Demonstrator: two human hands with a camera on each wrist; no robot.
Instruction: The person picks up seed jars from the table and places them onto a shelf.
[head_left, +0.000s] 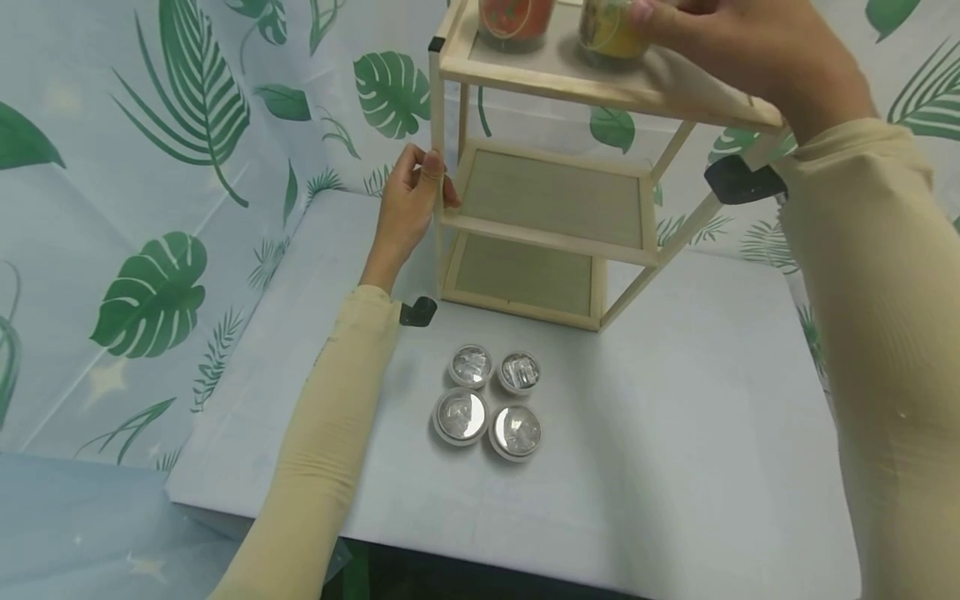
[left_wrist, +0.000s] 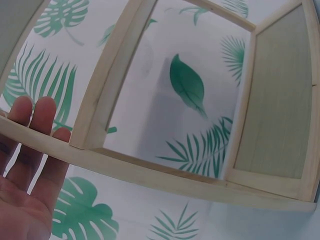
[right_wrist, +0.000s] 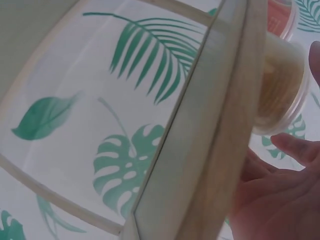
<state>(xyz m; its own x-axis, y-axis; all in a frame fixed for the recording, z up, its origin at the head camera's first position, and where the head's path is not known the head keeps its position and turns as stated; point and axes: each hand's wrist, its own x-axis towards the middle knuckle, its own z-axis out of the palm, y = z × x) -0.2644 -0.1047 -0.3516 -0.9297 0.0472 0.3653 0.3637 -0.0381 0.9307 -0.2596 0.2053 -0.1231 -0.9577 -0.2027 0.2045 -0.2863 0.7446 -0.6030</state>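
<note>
A light wooden three-tier shelf rack [head_left: 551,242] stands on the table. My left hand [head_left: 411,196] grips its left front post, and in the left wrist view the fingers [left_wrist: 42,116] wrap around the wood. Up on the top tier, my right hand [head_left: 757,54] holds a clear plastic jar with yellow contents [head_left: 609,32], fingertips at its side. That jar [right_wrist: 280,87] shows its lid rim close to the fingers in the right wrist view. Left of it stands a similar jar with red contents [head_left: 516,15], partly cut off by the frame's top.
Several round clear containers with shiny silvery tops [head_left: 461,416] stand grouped on the white-covered table [head_left: 660,467], in front of the rack. A leaf-patterned backdrop [head_left: 285,104] hangs behind and to the left. The table's front edge runs along the bottom.
</note>
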